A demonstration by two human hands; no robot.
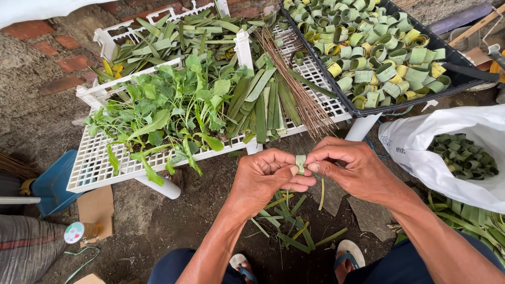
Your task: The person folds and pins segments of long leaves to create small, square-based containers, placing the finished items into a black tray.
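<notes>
My left hand [268, 176] and my right hand [350, 168] meet in the middle of the view, both pinching a small green leaf strip [300, 162] curled into a ring between the fingertips. A thin loose end [322, 193] of leaf hangs down below it. Right above my hands lies a white slatted tray [94, 168] carrying leafy green seedlings [168, 113], cut flat leaf strips [263, 105] and a bundle of thin brown sticks [297, 87].
A black crate [463, 79] at top right is full of rolled leaf rings [379, 47]. A white plastic bag [421, 152] at right holds more rings. Leaf scraps [286, 223] lie on the dirt between my sandalled feet. A blue tub [52, 184] and cardboard [94, 208] sit at left.
</notes>
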